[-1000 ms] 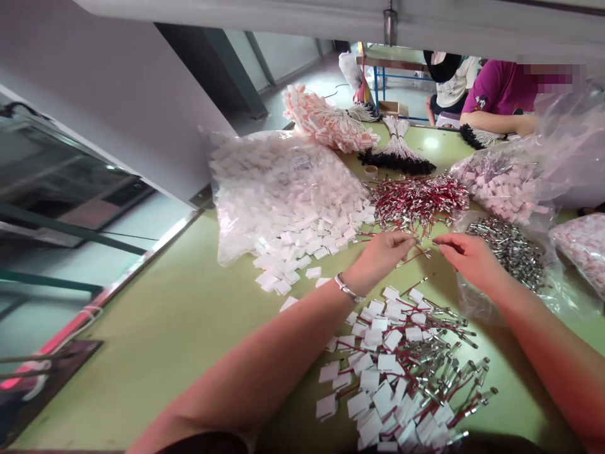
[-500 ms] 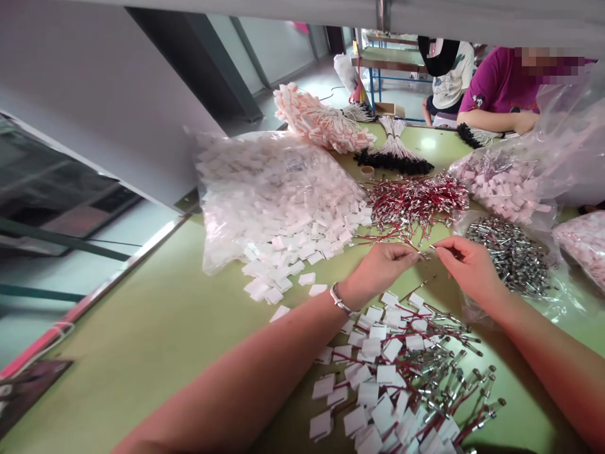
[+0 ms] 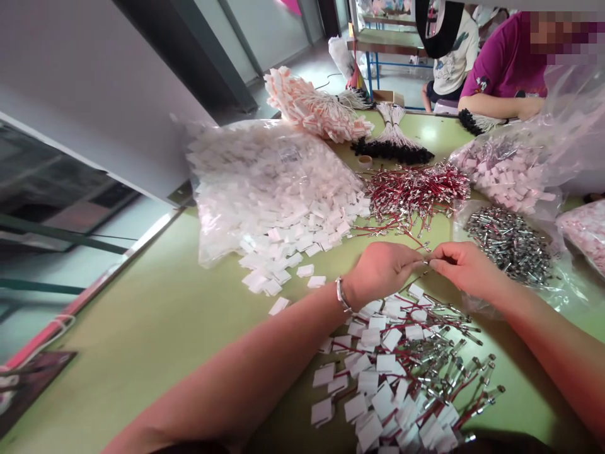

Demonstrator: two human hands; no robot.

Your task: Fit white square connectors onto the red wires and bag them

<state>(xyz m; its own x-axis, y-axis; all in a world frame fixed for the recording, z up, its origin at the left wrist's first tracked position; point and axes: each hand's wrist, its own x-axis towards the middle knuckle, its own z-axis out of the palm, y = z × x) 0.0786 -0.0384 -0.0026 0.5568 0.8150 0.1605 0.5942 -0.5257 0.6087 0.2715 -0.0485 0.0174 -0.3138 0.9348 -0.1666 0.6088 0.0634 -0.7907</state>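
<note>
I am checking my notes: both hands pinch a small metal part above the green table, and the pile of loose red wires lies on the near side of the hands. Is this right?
Not quite. In the head view, the left hand and right hand pinch a small metal part above the green table, but the red wires lie on the far side of them.

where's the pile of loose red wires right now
In the head view, the pile of red wires lies on the green table just beyond both hands, between the bag of white tags and the bag of metal parts.

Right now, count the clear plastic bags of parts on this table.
4: a big bag of white tags at left, a bag of pink-white pieces far right, a bag of metal parts below it, another at the right edge. More may be hidden.
</note>
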